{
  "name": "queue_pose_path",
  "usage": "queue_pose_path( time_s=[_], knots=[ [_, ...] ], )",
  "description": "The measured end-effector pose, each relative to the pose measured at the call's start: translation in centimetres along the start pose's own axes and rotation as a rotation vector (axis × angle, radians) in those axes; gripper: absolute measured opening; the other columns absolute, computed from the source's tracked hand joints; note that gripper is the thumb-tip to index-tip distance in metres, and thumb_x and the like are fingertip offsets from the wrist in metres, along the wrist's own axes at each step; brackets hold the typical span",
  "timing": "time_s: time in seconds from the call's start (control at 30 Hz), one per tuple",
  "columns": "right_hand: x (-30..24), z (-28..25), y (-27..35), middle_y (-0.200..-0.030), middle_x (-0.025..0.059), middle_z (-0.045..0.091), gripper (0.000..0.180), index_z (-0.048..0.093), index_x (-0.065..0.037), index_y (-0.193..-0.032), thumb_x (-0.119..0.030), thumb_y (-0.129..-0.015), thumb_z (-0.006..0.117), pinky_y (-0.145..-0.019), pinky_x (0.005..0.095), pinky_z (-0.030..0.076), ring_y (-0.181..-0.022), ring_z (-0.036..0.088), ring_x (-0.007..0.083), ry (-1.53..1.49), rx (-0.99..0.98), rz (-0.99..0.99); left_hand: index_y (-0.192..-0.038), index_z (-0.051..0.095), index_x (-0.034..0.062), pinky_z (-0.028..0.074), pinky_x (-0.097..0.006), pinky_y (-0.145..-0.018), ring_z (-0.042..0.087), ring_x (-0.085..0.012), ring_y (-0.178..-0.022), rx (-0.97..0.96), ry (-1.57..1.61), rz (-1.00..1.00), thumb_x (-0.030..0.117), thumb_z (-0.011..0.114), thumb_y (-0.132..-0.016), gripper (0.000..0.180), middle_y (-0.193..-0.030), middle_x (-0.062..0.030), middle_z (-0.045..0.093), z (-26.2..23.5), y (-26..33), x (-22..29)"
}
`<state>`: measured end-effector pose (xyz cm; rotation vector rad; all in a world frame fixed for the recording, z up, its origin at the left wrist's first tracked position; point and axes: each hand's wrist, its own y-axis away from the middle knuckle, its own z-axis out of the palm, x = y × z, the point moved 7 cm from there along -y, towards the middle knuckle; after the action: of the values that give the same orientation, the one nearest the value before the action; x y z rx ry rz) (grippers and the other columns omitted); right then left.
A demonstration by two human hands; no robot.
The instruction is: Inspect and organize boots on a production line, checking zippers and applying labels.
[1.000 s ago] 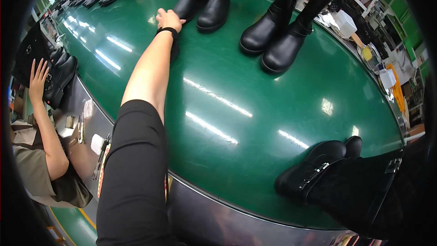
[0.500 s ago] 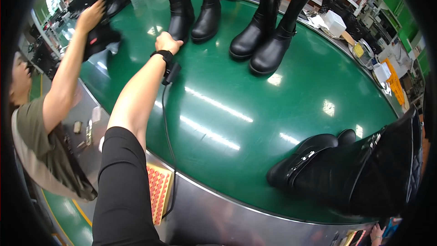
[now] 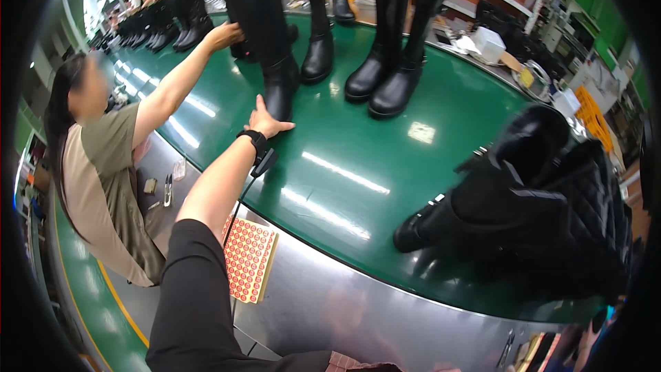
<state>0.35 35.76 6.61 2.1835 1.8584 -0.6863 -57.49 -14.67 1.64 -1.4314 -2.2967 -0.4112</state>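
My left hand reaches across the green table to the toe of a tall black boot. Its fingers and thumb are spread around the toe and seem to touch it. A black strap with a small device and a cable circles that wrist. The boot stands upright, its toe toward me. Just behind its shaft, the hand of a co-worker reaches to dark footwear, mostly hidden. A single black boot stands to the right, then a black pair. My right hand does not show.
The green tabletop has a metal rim. Buckled, quilted black boots, blurred, fill the right side. A sheet of round red stickers and snips lie on the near metal ledge. The co-worker sits at left; more boots line up beyond.
The boot at my left hand has come nearer, with my hand at its toe. The co-worker's arm has swung right and lowered. The boots at right have shifted and tipped up, showing their openings.
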Motion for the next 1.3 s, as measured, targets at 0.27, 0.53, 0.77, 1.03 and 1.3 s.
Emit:
queue_pose_path(
  time_s=[0.27,0.53,0.77,1.03,1.3],
  knots=[
    [1.3,0.1,0.7,-0.067,0.0055,0.052,0.017,0.058,-0.012,-0.071,-0.017,-0.077,0.073,-0.061,0.0413,0.04,-0.067,0.053,0.0292,-0.018,0.067,0.044,-0.106,0.066,0.0006,0.052,-0.031,-0.069,0.065,-0.0155,-0.075,-0.429,0.669,0.078,0.021,0.084,-0.071,0.044,-0.09,-0.0056,0.068,-5.7,8.3,5.0],
    [2.1,-0.7,2.2,-0.071,0.0063,0.056,0.019,0.058,-0.009,-0.072,-0.016,-0.08,0.073,-0.063,0.0382,0.045,-0.071,0.058,0.0272,-0.156,0.187,-0.022,-0.14,0.045,-0.0034,0.043,-0.027,-0.092,0.058,-0.0144,-0.103,-0.22,0.621,0.433,0.009,0.072,-0.083,0.065,-0.119,-0.0077,0.059,-21.0,36.1,2.4],
    [7.2,-10.1,4.4,-0.079,0.0077,0.066,0.008,0.068,-0.007,-0.087,-0.013,-0.083,0.071,-0.065,0.0367,0.047,-0.07,0.063,0.0249,-0.022,0.438,0.132,-0.145,0.038,-0.0071,0.038,-0.035,-0.109,0.053,-0.0237,-0.124,-0.384,0.521,0.55,0.005,0.076,-0.069,0.086,-0.136,-0.0184,0.053,-21.0,54.7,2.3],
    [20.3,-15.1,4.6,-0.093,0.0113,0.067,0.033,0.069,-0.009,-0.108,-0.027,-0.081,0.076,-0.081,0.0427,0.053,-0.097,0.066,0.0337,0.353,0.413,0.421,-0.137,0.048,-0.0078,0.049,-0.035,-0.097,0.065,-0.03,-0.112,-0.666,0.145,0.877,0.027,0.086,-0.067,0.087,-0.124,-0.0243,0.063,-15.5,61.8,8.9],
    [24.3,-12.9,3.4,-0.1,0.0154,0.064,0.029,0.065,-0.006,-0.111,-0.025,-0.089,0.065,-0.078,0.045,0.052,-0.093,0.065,0.0366,0.452,0.289,0.399,-0.134,0.05,-0.0057,0.053,-0.038,-0.087,0.066,-0.036,-0.103,-0.54,0.058,0.999,0.029,0.084,-0.065,0.084,-0.116,-0.0239,0.064,-18.1,63.8,9.8]
  ],
)
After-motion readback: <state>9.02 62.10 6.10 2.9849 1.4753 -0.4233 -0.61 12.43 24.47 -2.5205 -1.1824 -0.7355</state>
